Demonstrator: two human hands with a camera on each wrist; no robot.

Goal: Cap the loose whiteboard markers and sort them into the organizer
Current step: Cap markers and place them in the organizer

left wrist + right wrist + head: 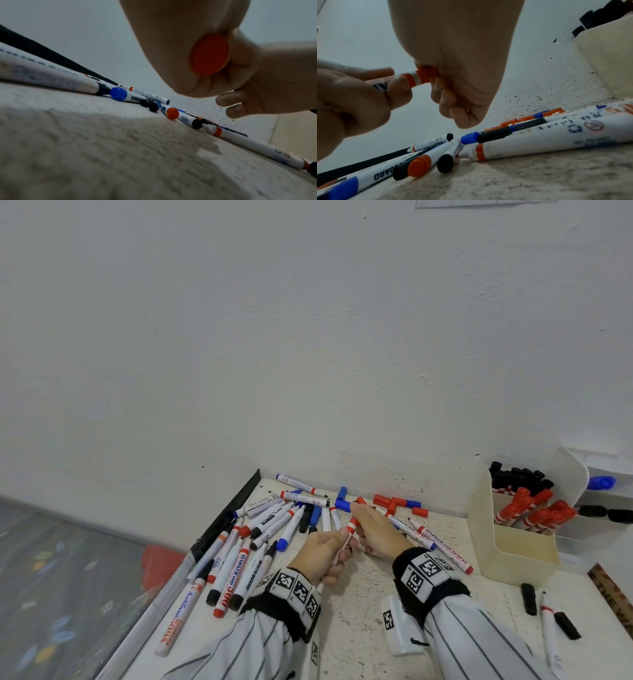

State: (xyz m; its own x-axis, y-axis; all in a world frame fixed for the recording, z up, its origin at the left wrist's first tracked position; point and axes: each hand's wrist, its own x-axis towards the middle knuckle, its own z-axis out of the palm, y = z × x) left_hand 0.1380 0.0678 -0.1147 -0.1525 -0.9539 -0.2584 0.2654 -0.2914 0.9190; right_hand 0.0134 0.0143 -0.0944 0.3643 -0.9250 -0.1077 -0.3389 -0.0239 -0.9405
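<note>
My left hand (pixel 329 549) grips the barrel of a white marker with a red band (pixel 352 525), held a little above the table. My right hand (pixel 370 525) pinches a red cap (pixel 426 75) that sits over the marker's tip, with a thin white gap left before the red band. The marker's round red butt end (pixel 210 54) shows inside my left fist. A cream organizer (pixel 513 546) at the right holds capped red and black markers. Several loose markers (pixel 274 525) lie in a pile to the left of my hands.
Loose red caps (pixel 387 501) and a blue cap (pixel 340 501) lie by the wall. A second white organizer (pixel 582 535) stands further right. Black caps (pixel 529 599) and a marker (pixel 548 625) lie at the front right, beside a ruler (pixel 613 594). The table's left edge (pixel 226 515) drops off.
</note>
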